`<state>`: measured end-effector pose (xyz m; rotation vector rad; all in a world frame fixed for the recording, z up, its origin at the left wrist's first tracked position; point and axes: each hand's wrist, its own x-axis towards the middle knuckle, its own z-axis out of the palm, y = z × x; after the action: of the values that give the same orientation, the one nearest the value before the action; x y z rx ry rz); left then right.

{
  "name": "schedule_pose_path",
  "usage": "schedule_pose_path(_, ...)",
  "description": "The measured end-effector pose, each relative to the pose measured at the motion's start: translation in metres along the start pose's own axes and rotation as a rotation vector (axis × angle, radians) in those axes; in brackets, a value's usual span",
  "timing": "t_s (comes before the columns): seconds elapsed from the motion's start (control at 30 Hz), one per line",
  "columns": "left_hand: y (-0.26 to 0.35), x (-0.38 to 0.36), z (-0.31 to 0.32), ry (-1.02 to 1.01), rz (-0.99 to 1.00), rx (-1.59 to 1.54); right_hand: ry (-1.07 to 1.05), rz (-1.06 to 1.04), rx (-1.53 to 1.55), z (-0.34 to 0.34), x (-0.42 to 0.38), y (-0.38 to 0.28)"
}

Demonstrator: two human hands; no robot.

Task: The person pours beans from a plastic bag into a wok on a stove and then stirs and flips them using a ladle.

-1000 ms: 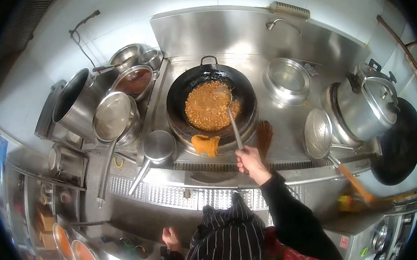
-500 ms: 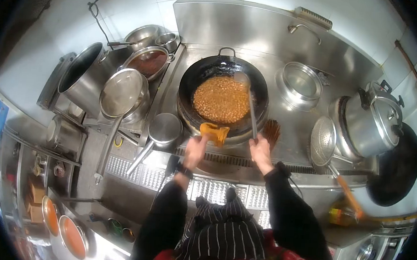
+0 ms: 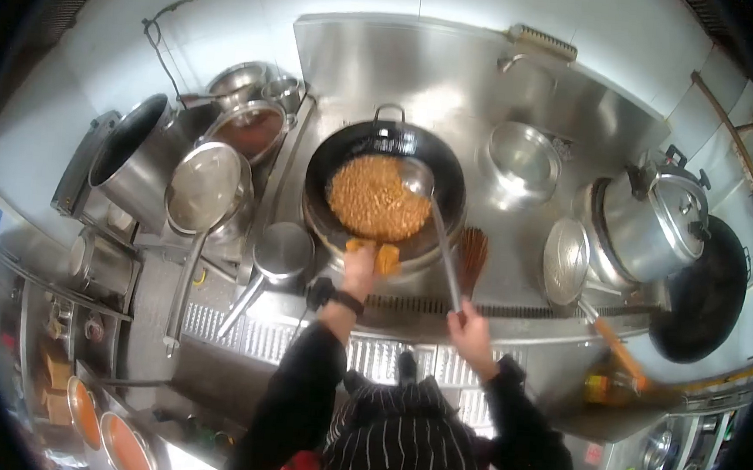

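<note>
A black wok (image 3: 449, 157) sits on the burner, holding a shallow mass of small brown pieces in sauce (image 3: 377, 202), perhaps beans or nuts. My left hand (image 3: 359, 270) is closed around an orange cloth (image 3: 387, 259) at the wok's near rim; the cloth hides whatever part of the rim or handle is beneath. Long and metal, a ladle (image 3: 447, 256) runs from my right hand (image 3: 472, 333), which grips the end of its handle. Its bowl lies at the right side of the food, inside the wok.
Right of the wok are a bamboo brush (image 3: 473, 257), a metal basin (image 3: 522, 158), a perforated skimmer (image 3: 565, 259) and a pressure cooker (image 3: 657, 224). At left stand a small saucepan (image 3: 284, 250), a fine strainer (image 3: 205, 188), a tall pot (image 3: 137, 161) and a pot of red liquid (image 3: 253, 130).
My right hand has drawn back towards me with the ladle, whose bowl has come slightly nearer. My left hand has moved closer in to the wok's rim. The whole view has shifted a little.
</note>
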<state>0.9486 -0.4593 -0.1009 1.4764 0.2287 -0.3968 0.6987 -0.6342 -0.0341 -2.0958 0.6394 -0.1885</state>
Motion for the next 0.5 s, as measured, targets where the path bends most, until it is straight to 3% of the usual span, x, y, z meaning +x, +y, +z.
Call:
schedule_pose_path(0.07, 0.01, -0.021, 0.0, 0.063, -0.075, -0.084, 0.027, -0.149, -0.149, -0.043, -0.011, -0.026)
schedule_pose_path(0.13, 0.025, -0.018, 0.01, 0.096, -0.116, -0.167, -0.085, -0.055, -0.295, -0.086, -0.021, -0.051)
schedule_pose_path(0.2, 0.011, -0.009, 0.005, 0.124, -0.12, -0.155, -0.155, -0.121, -0.444, -0.118, -0.029, -0.066)
schedule_pose_path(0.27, -0.041, 0.039, -0.013, 0.09, -0.007, 0.096, -0.197, -0.321, -0.569, -0.143, -0.034, -0.067)
schedule_pose_path(0.3, -0.019, 0.01, -0.013, -0.021, 0.058, -0.108, -0.32, -0.142, -0.591, -0.15, -0.033, -0.073)
schedule_pose_path(0.33, -0.069, 0.06, -0.031, -0.04, 0.327, 0.546, -0.427, 0.053, -0.591, -0.157, -0.032, -0.084)
schedule_pose_path(0.4, -0.051, 0.041, -0.041, -0.246, 0.899, 0.67, -0.437, -0.03, -0.823, -0.164, -0.036, -0.11)
schedule_pose_path(0.47, 0.005, 0.0, -0.018, -0.393, -0.122, -0.377, -0.205, -0.074, -0.681, -0.15, -0.03, -0.094)
schedule_pose_path(0.5, 0.012, -0.007, -0.014, -0.344, -0.157, -0.391, -0.189, -0.18, -0.785, -0.145, -0.029, -0.099)
